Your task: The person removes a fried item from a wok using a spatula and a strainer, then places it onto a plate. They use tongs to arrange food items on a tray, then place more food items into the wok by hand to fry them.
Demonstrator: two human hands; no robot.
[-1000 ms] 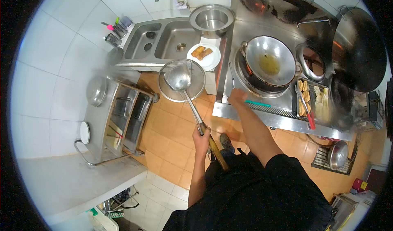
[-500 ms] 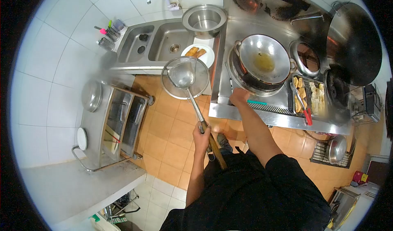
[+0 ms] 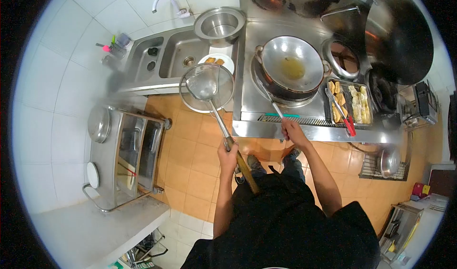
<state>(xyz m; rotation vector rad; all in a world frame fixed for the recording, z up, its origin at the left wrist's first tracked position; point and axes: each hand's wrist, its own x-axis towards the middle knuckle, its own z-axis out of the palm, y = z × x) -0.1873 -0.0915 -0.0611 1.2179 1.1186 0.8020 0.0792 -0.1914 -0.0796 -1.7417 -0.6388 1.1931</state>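
My left hand (image 3: 227, 157) is closed round the handles of a metal ladle (image 3: 202, 85) and a round wire strainer (image 3: 223, 95). The ladle's bowl overlaps the strainer's mesh, and a wooden handle runs back toward my apron. In front of the stove edge, my right hand (image 3: 294, 131) grips a long slim metal utensil (image 3: 274, 105), whose far end slants up beside the wok. The two-handled wok (image 3: 304, 54) sits on the burner with a little yellow oil (image 3: 291, 69) in its bottom. Close to my right fingers, a teal strip (image 3: 290, 115) lies along the stove front.
A tray (image 3: 349, 117) of browned and pale food pieces holds red-handled tongs (image 3: 351, 126). Left of the stove are a plate (image 3: 227, 65) with fried pieces, a steel pot (image 3: 220, 26) and a double sink (image 3: 166, 59). A steel cart (image 3: 112, 150) stands at left.
My right hand has drawn back from beside the wok toward the stove's front edge, bringing the slim metal utensil into a slant. The left hand keeps the ladle and strainer. The view has shifted slightly.
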